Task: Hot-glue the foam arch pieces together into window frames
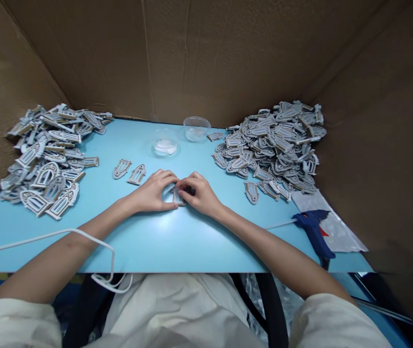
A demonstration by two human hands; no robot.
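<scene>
A small arched window-shaped piece point(178, 197) lies at the middle front of the blue table, partly hidden by my fingers. My left hand point(152, 192) curves around its left side, thumb at the lower edge and fingertips at the top, steadying it. Over its upper right, my right hand point(202, 195) has thumb and fingers pinched together; whatever is between them is hidden. Two similar arched pieces, one with grey back up point(121, 168) and one with white frame up point(136, 174), lie left of my left hand.
Piles of arched pieces stand at left point(52, 159) and right point(275, 140). Two clear plastic tubs point(165, 145) point(196, 129) sit at the back. A blue glue gun point(315, 232) rests on a plastic bag point(336, 227) at right. A white cable point(64, 232) crosses my left forearm. Cardboard walls point(192, 58) enclose the table.
</scene>
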